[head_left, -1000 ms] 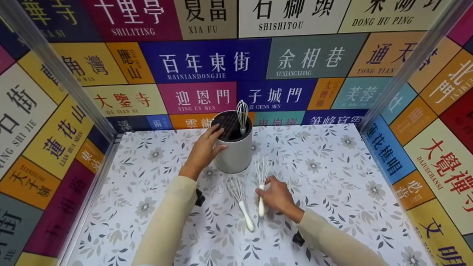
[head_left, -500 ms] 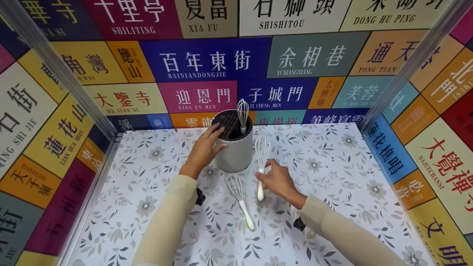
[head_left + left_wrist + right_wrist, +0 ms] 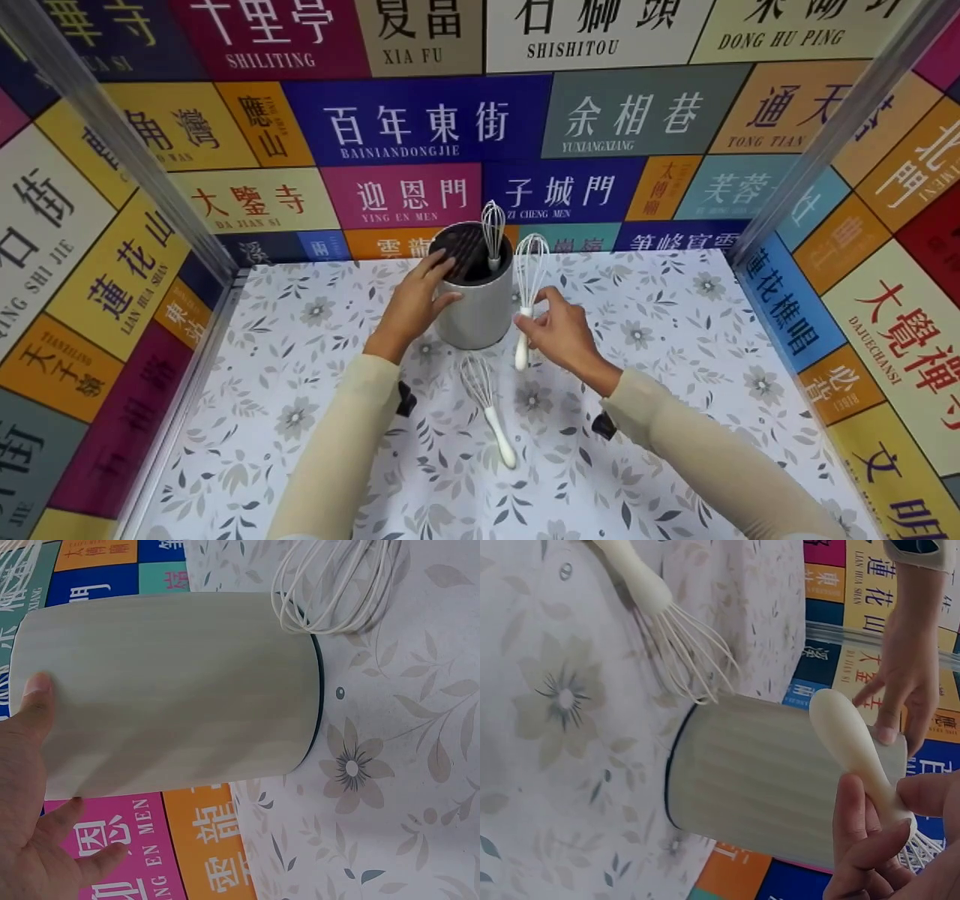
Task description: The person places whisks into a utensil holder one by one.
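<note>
White-handled balloon whisk is pinched by its handle between the thumb and fingers of the right hand, wires uppermost — just beside the light-grey utensil holder, outside it. The holder's rim is touched by the spread fingers of the left hand, the thumb laid against its wall. Another whisk is laid on the floral tablecloth — a third whisk is stood wires-up inside the holder.
</note>
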Tool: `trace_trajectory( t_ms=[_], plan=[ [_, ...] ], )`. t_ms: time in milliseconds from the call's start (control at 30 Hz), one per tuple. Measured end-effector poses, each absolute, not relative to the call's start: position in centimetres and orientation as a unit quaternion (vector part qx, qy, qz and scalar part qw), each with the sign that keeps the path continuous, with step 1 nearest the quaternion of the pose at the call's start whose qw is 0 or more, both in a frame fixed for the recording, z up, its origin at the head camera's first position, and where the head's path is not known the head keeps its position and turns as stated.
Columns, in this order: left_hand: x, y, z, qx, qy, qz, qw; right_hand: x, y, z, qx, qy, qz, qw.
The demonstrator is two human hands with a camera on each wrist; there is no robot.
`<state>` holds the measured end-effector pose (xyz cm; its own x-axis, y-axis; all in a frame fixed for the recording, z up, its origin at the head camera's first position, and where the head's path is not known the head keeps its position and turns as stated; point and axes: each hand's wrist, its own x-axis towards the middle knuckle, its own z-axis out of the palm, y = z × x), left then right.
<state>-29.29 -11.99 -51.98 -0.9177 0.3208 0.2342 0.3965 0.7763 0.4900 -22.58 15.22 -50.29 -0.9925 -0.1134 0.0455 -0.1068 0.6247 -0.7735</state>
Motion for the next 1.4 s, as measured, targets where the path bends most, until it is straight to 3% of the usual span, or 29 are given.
trace_trajectory(
  t_ms=[667,1167,1400],
  plan=[
    [-29.2,-11.9,-51.9,-0.186,-0.940,-0.278,0.061,-26.3,14.3,-44.7,-0.068,0.885,-0.459,-0.041],
    [-29.3,-12.1,-52.1,-0.197,-0.937,-0.277,0.083,-30.0,12.2,-42.4,-0.057,0.869,-0.466,-0.155],
    [-29.3,-12.0,-52.0,-0.194,-0.938,-0.279,0.075,-31.2,11.6,-42.6,-0.054,0.875,-0.449,-0.174]
  ],
)
